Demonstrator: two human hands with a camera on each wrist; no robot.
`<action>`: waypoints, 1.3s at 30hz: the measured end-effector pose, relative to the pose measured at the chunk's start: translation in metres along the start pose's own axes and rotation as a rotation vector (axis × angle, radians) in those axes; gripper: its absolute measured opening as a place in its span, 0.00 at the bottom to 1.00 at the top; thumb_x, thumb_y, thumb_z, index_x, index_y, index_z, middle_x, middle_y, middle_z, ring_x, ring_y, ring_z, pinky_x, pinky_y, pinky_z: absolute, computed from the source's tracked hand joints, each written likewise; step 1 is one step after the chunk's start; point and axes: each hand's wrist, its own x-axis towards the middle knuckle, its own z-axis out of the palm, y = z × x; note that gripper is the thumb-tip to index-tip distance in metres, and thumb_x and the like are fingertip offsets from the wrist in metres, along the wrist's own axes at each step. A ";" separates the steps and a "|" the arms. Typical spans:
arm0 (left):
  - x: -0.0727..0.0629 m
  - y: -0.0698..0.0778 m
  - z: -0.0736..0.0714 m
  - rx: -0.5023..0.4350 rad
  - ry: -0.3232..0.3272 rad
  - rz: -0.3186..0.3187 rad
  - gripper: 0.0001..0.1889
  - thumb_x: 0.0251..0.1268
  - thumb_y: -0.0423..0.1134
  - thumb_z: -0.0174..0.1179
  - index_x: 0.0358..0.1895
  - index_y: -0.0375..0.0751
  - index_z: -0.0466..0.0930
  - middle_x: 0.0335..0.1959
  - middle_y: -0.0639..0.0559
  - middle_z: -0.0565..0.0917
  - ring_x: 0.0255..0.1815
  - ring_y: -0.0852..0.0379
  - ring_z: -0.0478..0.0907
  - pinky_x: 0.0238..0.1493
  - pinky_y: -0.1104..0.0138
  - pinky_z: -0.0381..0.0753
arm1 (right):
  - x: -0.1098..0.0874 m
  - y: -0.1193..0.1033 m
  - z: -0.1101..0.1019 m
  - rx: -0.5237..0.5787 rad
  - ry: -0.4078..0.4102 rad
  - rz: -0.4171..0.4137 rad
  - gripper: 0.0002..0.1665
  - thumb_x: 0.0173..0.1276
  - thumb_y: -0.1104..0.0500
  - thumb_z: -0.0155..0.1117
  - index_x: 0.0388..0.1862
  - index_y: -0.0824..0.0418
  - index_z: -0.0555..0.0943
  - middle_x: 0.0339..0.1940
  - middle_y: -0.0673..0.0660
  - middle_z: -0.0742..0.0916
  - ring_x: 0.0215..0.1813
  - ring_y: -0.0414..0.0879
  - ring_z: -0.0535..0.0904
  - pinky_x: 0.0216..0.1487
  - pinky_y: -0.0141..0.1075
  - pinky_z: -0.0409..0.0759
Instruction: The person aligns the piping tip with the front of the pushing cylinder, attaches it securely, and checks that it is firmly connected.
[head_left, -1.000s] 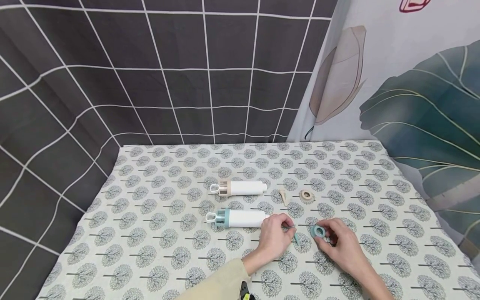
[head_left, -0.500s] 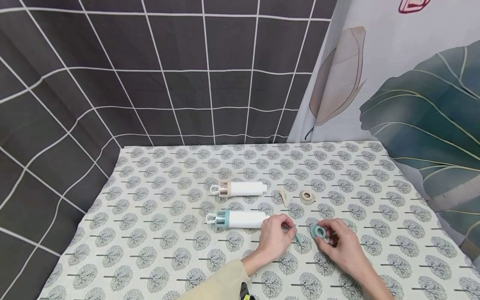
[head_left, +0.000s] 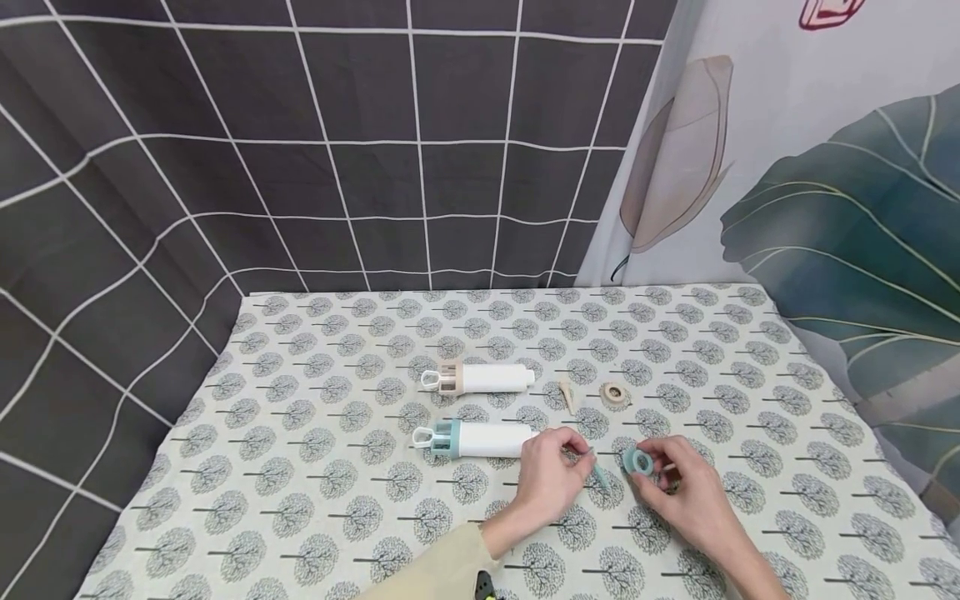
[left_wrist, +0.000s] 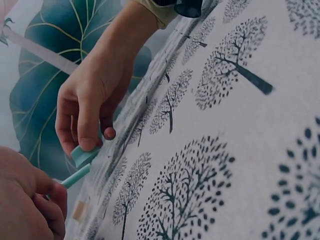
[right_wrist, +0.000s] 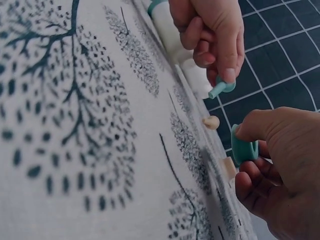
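Note:
My left hand (head_left: 551, 475) pinches a slim teal nozzle (head_left: 601, 477) by its wider end, its thin end pointing toward the right hand. In the right wrist view the nozzle (right_wrist: 219, 89) sticks out below thumb and fingertips. My right hand (head_left: 684, 483) holds a flanged teal ring cap (head_left: 636, 462) between thumb and fingers. The cap (right_wrist: 244, 145) looks hollow in the right wrist view. Nozzle and cap are apart, a short gap between them. A white tube (head_left: 491, 439) with a teal slotted collar and white pull loop lies left of the left hand, which hides its right end.
Behind lies a matching white tube (head_left: 495, 377) with a beige collar. A beige nozzle (head_left: 567, 397) and a beige ring cap (head_left: 614, 394) lie right of it. The tree-print cloth (head_left: 300, 500) covers the table; a dark checked curtain (head_left: 360, 167) hangs behind.
In the left hand, the nozzle has tilted slightly, its thin end shifting a little to the right. The right hand and its ring cap stay nearly still.

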 end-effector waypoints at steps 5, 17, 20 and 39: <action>-0.002 0.005 -0.004 -0.088 -0.001 -0.047 0.07 0.56 0.24 0.67 0.32 0.39 0.82 0.28 0.60 0.80 0.13 0.71 0.68 0.14 0.75 0.70 | 0.002 -0.003 -0.001 0.013 0.002 0.008 0.29 0.40 0.78 0.77 0.45 0.67 0.80 0.35 0.48 0.80 0.31 0.36 0.75 0.30 0.26 0.78; -0.003 0.011 -0.015 -0.137 0.088 -0.056 0.06 0.56 0.26 0.70 0.32 0.40 0.83 0.20 0.61 0.79 0.13 0.69 0.69 0.12 0.73 0.71 | 0.007 -0.014 -0.004 0.080 0.012 -0.001 0.28 0.41 0.81 0.74 0.44 0.69 0.79 0.34 0.50 0.81 0.31 0.36 0.76 0.33 0.24 0.78; -0.003 0.010 -0.019 -0.130 0.128 -0.028 0.07 0.55 0.27 0.71 0.31 0.41 0.83 0.18 0.59 0.79 0.13 0.70 0.70 0.14 0.73 0.72 | 0.009 -0.016 -0.004 0.112 0.016 0.002 0.28 0.41 0.82 0.74 0.44 0.69 0.80 0.34 0.51 0.81 0.32 0.37 0.77 0.34 0.23 0.78; -0.003 0.014 -0.037 -0.225 0.226 -0.077 0.06 0.55 0.27 0.70 0.32 0.41 0.83 0.18 0.54 0.82 0.15 0.64 0.76 0.16 0.70 0.75 | 0.020 -0.034 0.000 0.380 0.011 0.026 0.27 0.47 0.84 0.69 0.47 0.70 0.79 0.36 0.57 0.82 0.34 0.43 0.78 0.35 0.26 0.79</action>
